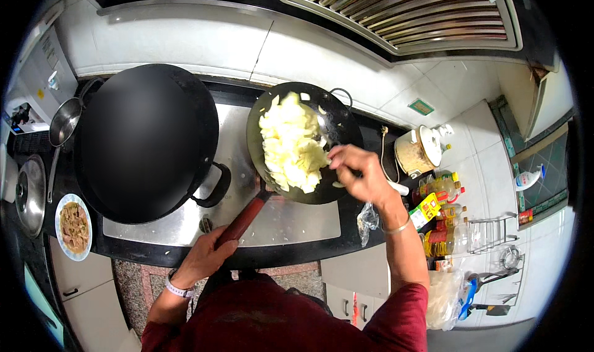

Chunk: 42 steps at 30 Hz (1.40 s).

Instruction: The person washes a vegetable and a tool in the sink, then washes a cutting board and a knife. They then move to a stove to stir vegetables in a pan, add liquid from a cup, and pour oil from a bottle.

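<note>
Overhead view of a cooktop. The left hand (pixel 204 256) wraps its fingers tightly around the reddish-brown handle (pixel 244 219) of a small dark wok (pixel 337 120); the grip at the near end of the long handle probably steadies the pan and keeps the hand away from the heat. The wok sits on the right burner, its rounded black interior smooth and slightly glossy. Inside it lies a heap of pale yellow-white chopped cabbage (pixel 291 145), in loose, crinkled, irregular pieces piled toward the left wall. The right hand (pixel 362 172) reaches over the wok's near right rim, its fingers curled together around a utensil whose head is hidden among the leaves; its kind cannot be told.

To the left stands a much larger black wok (pixel 145 141), matte and deep, with a looped handle. Between the two lies the brushed steel stove panel (pixel 232 141). At the far left are a steel ladle (pixel 64 122) and a metal lid (pixel 30 194), and nearer, a plate of cooked meat (pixel 73 227). On the right counter, within reach, stand a lidded ceramic jar (pixel 417 151) and clear oil bottles (pixel 445 213).
</note>
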{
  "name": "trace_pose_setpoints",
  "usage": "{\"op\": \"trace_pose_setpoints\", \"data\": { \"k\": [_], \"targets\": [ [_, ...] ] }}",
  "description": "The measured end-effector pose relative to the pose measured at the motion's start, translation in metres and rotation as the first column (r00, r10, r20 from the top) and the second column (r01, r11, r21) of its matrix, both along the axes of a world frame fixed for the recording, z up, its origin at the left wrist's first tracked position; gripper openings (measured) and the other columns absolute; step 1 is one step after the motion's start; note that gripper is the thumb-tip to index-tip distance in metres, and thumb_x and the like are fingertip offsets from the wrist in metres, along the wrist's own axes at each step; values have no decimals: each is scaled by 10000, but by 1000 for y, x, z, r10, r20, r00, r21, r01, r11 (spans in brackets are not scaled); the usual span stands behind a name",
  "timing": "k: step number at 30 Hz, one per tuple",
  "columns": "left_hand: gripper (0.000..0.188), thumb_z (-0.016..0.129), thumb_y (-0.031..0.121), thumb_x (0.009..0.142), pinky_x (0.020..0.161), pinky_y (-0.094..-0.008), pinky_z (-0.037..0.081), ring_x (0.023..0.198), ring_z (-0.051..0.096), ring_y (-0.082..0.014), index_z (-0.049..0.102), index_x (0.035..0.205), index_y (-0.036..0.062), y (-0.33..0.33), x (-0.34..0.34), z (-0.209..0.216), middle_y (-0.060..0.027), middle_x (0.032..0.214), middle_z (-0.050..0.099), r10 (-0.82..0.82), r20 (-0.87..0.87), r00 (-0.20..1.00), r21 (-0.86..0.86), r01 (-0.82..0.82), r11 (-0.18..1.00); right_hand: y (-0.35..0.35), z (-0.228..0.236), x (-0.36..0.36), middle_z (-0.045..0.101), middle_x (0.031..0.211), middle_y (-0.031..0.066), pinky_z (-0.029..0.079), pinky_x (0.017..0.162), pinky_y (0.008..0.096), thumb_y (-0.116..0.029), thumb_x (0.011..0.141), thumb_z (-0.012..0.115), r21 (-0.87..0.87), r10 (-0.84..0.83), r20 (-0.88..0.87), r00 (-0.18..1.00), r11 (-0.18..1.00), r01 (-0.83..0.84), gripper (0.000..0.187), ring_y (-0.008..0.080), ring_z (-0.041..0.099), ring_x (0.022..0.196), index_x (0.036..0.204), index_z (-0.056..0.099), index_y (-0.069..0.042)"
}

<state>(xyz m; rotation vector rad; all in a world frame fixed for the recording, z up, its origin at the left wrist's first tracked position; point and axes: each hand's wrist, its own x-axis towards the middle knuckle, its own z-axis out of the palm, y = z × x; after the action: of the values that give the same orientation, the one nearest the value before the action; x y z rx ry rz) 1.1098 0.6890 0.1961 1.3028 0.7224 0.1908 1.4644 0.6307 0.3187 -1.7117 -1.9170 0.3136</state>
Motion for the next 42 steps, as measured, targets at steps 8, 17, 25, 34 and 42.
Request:
{"op": "trace_pose_setpoints", "data": {
  "k": [8, 17, 25, 34, 42],
  "targets": [
    [366, 569, 213, 937, 448, -197, 328, 523, 419, -24, 544, 1244, 14, -4, 1, -12, 41, 714, 508, 43, 42, 998, 56, -45, 997, -59, 34, -48, 685, 922, 141, 520, 749, 309, 62, 744, 572, 3, -69, -133, 989, 998, 70, 128, 221, 666, 799, 848, 643, 41],
    [422, 598, 245, 930, 451, -197, 336, 519, 425, -27, 534, 1273, 9, -6, 3, 4, 24, 726, 538, 53, -3, 999, -12, -53, 999, -65, -63, 11, 672, 964, 52, 396, 501, 206, 19, 878, 576, 135, -387, -471, 793, 857, 498, 88, 53, 495, 585, 840, 654, 8],
    [383, 601, 249, 931, 435, -207, 324, 503, 408, -26, 549, 1216, -1, -7, 6, 5, 28, 699, 520, 49, 17, 999, 18, -49, 999, -102, -66, -19, 696, 911, 90, 403, 449, 207, 63, 837, 574, 28, -422, -674, 606, 805, 593, 120, 61, 528, 533, 814, 683, 18],
    [341, 583, 233, 941, 468, -211, 339, 537, 435, -38, 567, 1217, 33, -9, 3, 6, 34, 705, 512, 62, -42, 997, -30, -63, 998, -52, -44, 7, 699, 850, 113, 391, 380, 231, -88, 874, 612, 29, -350, -894, 278, 575, 818, 120, 108, 516, 435, 817, 666, 3],
    [424, 604, 251, 935, 449, -206, 332, 527, 408, -31, 528, 1277, 12, -6, 6, 8, 30, 723, 511, 11, -31, 999, -10, -12, 1000, 25, -84, -24, 685, 880, 150, 463, 435, 277, -39, 875, 561, 67, -227, -926, 303, 689, 722, 151, 161, 555, 470, 886, 660, 75]
  ]
}}
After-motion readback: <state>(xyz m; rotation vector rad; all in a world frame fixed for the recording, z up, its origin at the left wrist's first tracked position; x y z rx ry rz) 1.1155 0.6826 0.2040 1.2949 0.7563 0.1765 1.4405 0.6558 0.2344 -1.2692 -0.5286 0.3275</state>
